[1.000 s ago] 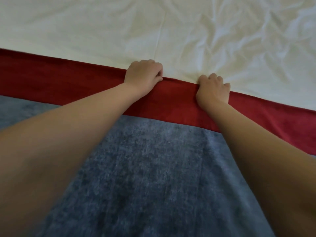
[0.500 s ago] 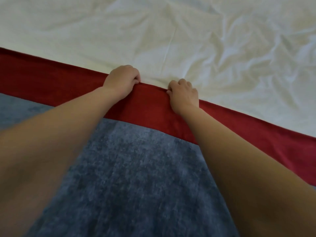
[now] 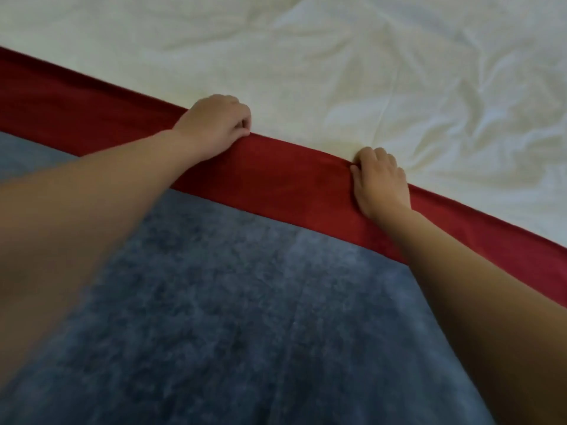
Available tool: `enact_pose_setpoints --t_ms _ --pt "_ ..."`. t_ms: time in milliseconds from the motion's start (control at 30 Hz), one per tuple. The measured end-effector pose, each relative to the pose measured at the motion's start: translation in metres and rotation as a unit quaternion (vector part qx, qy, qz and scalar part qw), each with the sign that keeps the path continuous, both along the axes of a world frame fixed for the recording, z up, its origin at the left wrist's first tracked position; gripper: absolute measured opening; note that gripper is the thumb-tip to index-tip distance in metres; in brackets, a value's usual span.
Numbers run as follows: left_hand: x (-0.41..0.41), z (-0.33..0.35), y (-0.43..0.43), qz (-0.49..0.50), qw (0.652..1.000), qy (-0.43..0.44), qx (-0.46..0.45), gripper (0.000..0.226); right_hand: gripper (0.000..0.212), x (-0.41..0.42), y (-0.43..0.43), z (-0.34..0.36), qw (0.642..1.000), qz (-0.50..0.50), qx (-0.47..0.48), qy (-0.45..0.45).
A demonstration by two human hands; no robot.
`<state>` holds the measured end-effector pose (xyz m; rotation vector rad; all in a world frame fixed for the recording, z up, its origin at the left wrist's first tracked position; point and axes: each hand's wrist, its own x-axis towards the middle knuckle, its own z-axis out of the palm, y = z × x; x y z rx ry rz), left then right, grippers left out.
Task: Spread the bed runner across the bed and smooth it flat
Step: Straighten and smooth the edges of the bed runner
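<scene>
Bed runner (image 3: pixel 276 302) on the bed sheet (image 3: pixel 337 72), both hands at its far edge.

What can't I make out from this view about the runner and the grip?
Head view only:
- Ends of the runner: cut off by the left and right frame edges.
- Fingers: the left hand and right hand curl over the runner's far edge, so the hold underneath is hidden.
- Runner under the forearms: covered by them, wrinkles unknown.
- Edges of the sheet: cut off by the top and right frame edges.
</scene>
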<state>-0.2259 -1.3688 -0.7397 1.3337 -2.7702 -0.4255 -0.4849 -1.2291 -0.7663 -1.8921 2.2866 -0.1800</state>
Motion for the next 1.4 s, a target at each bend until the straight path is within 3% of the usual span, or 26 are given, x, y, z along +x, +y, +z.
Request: enact_pose_setpoints --t_ms 300,400,533,700,833,1033,1267,1400 --pt "0.066 -0.007 -0.041 0.023 0.998 0.044 0.028 0.020 0.021 0.119 -0.068 -0.002 0.998 0.048 -0.033 -0.005" --pt "0.060 -0.016 -0.048 0.019 1.000 0.022 0.001 0.024 0.023 0.125 -0.072 -0.007 0.998 -0.044 -0.022 -0.025" --pt "0.061 -0.024 -0.053 0.009 1.000 0.018 -0.013 0.026 0.026 0.130 -0.083 -0.008 0.995 -0.086 0.046 -0.023" --pt "0.071 -0.013 -0.057 -0.011 0.999 0.030 0.008 0.023 0.028 0.131 -0.090 0.003 0.992 -0.084 0.091 -0.018" --pt "0.100 0.000 -0.069 0.006 0.998 0.036 0.056 0.017 0.021 0.139 -0.091 0.010 0.998 -0.043 0.048 0.003" --pt "0.153 0.003 -0.093 0.032 0.996 -0.016 0.085 0.015 0.026 0.184 -0.113 0.005 0.997 0.059 -0.018 -0.055" --pt "0.136 -0.017 -0.112 0.069 0.988 -0.093 0.104 0.019 0.024 0.195 -0.141 -0.005 0.991 -0.028 0.062 -0.111" --pt "0.138 -0.020 -0.117 0.048 0.988 -0.101 0.107 0.018 0.026 0.197 -0.142 -0.003 0.994 -0.033 0.061 -0.090"
